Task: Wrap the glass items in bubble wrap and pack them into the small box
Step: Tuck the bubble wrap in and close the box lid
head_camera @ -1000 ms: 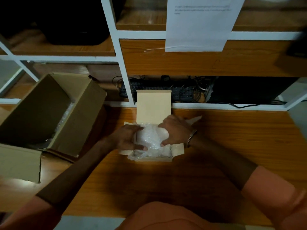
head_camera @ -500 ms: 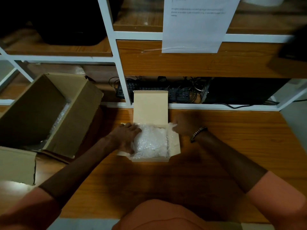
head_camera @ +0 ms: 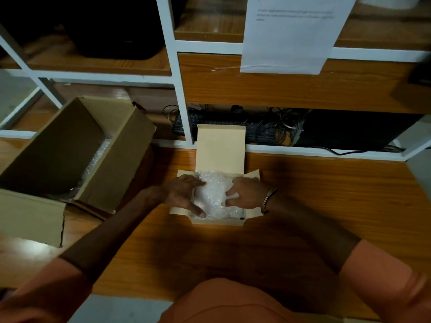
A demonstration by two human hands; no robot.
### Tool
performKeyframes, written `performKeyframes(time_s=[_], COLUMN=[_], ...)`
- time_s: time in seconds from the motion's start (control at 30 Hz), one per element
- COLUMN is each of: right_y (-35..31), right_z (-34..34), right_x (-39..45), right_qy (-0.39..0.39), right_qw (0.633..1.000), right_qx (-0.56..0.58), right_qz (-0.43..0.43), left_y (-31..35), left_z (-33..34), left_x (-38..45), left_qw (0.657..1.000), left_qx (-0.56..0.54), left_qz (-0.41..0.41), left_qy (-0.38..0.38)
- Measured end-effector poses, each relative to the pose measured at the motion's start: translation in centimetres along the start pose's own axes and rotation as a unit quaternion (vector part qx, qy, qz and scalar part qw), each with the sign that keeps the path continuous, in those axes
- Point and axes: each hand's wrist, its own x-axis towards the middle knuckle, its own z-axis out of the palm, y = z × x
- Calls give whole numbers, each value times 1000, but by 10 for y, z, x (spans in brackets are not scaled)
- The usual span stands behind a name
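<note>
A small tan box [head_camera: 217,222] sits on the wooden table in front of me, its lid [head_camera: 221,149] standing upright at the back and side flaps spread. A bubble-wrapped bundle [head_camera: 213,194] fills the box; whatever is inside the wrap is hidden. My left hand [head_camera: 184,193] lies on the bundle's left side with fingers spread. My right hand [head_camera: 247,194], with a metal bracelet on the wrist, presses on the bundle's right side, fingers apart.
A large open cardboard box [head_camera: 70,150] with bubble wrap inside stands at the left, one flap [head_camera: 30,220] hanging toward me. White-framed wooden shelves [head_camera: 177,94] rise behind the table, with a keyboard and cables [head_camera: 263,129] beneath and a paper sheet [head_camera: 289,33] hanging above.
The bundle has gone down from held above the rim into the box. My right hand left it for the right flap, then came back onto the bundle.
</note>
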Motion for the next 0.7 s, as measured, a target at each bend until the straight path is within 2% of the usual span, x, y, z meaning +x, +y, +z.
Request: performKeyframes(time_s=[0.13, 0.3, 0.47, 0.57, 0.7], right_y=[5, 12, 16, 23, 22], right_z=[-1, -11, -17, -6, 9], right_x=[1, -4, -2, 3, 15], right_qy=[-17, -122, -171, -139, -51], right_qw=[1000, 992, 981, 988, 998], right_qx=[-8, 28, 88, 70, 29], right_qz=[16, 33, -3, 2, -4], left_y=[-3, -19, -15, -12, -1], left_z=[12, 13, 15, 22, 31], left_x=[3, 7, 13, 15, 21], left_qw=[999, 996, 993, 989, 987], left_qx=[32, 4, 27, 13, 19], left_qz=[11, 45, 39, 26, -11], left_qy=[27, 73, 111, 147, 159])
